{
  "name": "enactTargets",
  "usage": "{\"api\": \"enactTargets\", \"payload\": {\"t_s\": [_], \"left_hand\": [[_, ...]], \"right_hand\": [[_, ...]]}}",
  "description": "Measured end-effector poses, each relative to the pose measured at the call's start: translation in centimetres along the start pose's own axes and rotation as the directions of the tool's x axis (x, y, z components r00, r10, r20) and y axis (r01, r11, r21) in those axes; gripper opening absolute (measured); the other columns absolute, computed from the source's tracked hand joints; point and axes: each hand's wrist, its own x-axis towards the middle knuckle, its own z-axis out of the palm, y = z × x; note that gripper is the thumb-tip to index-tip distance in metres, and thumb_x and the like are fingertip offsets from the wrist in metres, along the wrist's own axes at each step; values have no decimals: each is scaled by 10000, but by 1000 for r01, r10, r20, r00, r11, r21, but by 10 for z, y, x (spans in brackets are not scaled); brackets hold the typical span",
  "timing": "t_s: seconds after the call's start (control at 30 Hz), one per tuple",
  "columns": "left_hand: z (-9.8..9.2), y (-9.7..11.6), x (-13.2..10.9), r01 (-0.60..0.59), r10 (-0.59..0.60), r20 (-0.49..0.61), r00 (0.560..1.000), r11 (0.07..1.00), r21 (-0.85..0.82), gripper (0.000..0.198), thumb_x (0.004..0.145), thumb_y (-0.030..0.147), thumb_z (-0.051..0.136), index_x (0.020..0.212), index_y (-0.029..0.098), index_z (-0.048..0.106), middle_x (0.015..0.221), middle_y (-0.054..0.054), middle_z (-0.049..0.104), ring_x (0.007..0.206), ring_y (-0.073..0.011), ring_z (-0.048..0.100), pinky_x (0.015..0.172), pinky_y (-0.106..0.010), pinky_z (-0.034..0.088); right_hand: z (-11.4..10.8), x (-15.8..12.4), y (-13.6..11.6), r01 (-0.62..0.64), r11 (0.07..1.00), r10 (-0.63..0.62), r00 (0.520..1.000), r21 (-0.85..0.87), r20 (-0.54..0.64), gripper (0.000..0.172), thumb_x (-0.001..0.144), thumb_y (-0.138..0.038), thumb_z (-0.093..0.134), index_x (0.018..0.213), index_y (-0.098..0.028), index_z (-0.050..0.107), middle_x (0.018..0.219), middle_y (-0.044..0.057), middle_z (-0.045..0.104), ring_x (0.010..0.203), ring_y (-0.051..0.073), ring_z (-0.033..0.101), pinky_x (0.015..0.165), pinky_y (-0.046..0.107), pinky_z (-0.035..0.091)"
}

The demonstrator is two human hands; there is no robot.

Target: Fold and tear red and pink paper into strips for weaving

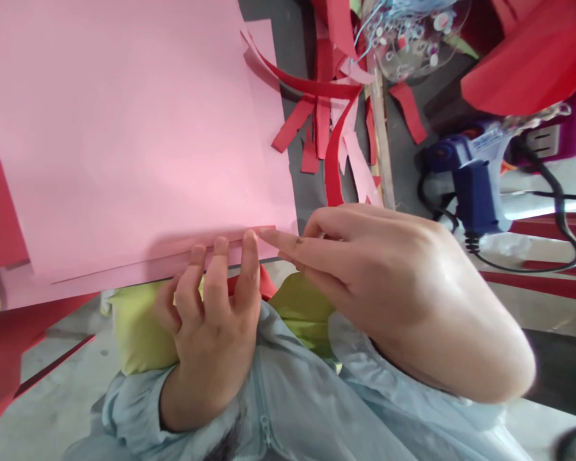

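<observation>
Pink paper [144, 141], broad, smooth, matte, flat on the dark tabletop [295, 57], thin line running along its near edge. I see the left hand [214, 314] there, fingers spread open on top; right hand [393, 269], index extended by a small red strip [267, 228], any pinch I cannot tell. Curled paper strips [335, 163] beyond.

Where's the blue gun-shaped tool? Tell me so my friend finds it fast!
Start at the big pink paper sheet filling the left. Go right, past the tangled red paper strips. There lies the dark blue pistol-shaped tool, distinguished by its looping black cord.
</observation>
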Motion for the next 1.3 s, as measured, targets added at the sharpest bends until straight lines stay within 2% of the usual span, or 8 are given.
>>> {"api": "enactTargets", "payload": {"t_s": [0.17,0.33,0.53,0.6,0.77,1.03,1.13,1.3], "left_hand": [[0,5,3,33,-32,-41,999,999,22,574,840,260,737,1392,200,591,1211,-136,653,1148,-302,562,1001,-445,384],[1,5,3,37,-36,-39,999,999,22,583,843,271,739,1405,244,585,1236,-124,636,1149,-291,556,998,-429,381],[0,4,3,17,-16,-37,999,1000,24,629,828,277,760,1427,251,570,1234,-138,615,1143,-301,539,987,-443,373],[0,4,4,16,-15,-39,999,999,34,631,826,279,762,1426,250,569,1229,-138,615,1134,-301,541,976,-445,376],[1,3,7,-5,9,-69,998,998,62,600,825,310,767,1395,234,598,1177,-143,621,1086,-299,548,940,-446,373],[-1,2,10,-11,17,-82,996,997,79,558,812,345,788,1340,250,636,1136,-124,630,1056,-285,559,926,-428,377],[-1,4,9,-3,8,-63,998,997,78,583,804,332,795,1356,250,627,1150,-127,642,1062,-289,566,946,-433,374],[-1,8,3,46,-44,-41,998,997,60,586,860,189,684,1427,115,556,1176,-148,682,1188,-276,576,1075,-407,336]], "right_hand": [[3,-7,2,1,1000,-2,1000,24,25,337,982,-151,469,1136,-196,766,654,-7,481,563,133,428,502,281,250],[4,-9,4,20,999,-21,999,40,49,348,916,-46,433,982,-151,759,658,-1,455,567,134,395,524,273,266],[5,-12,3,37,998,-41,997,52,68,323,878,-16,446,943,-156,730,664,0,471,589,140,402,568,275,303],[5,-12,2,37,999,-39,997,30,70,305,891,-28,469,989,-158,726,669,0,491,603,147,427,582,280,317],[6,-14,-3,62,997,-59,997,-47,57,388,883,3,452,1140,-131,710,655,3,515,606,159,458,590,290,340],[6,-15,-13,31,992,-28,999,-122,28,305,853,-30,488,944,-144,755,616,9,505,559,176,464,550,317,334],[5,-12,-19,19,990,-15,999,-138,31,343,805,-6,501,954,-153,773,604,5,511,549,178,482,548,321,339],[9,-12,-32,-83,976,77,996,-202,-35,389,827,-23,461,1013,-129,786,574,10,510,535,183,499,539,321,345]]}}
